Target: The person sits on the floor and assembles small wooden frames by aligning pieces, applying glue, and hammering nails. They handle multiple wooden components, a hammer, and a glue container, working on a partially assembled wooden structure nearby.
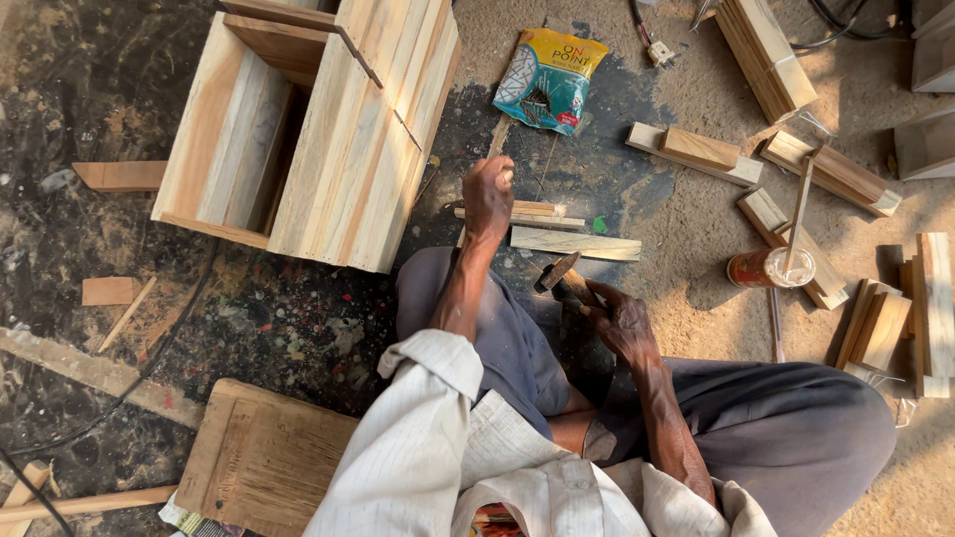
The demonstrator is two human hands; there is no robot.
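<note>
Gripping a hammer (563, 278) low over our knee, our right hand (622, 323) is wrapped tight around its handle; our left hand (487, 194) is curled into a fist over thin wood strips (537, 212) on the floor. Beyond them lies a yellow-and-teal pouch (550, 78) showing nails through its clear face. To our right stands a clear cup (771, 268) with a stick (798, 214) propped in it. An open wooden box (298, 129) rests at upper left.

One package only — a crumpled teal-and-yellow pouch (550, 79) on the dusty floor, upper middle.
</note>
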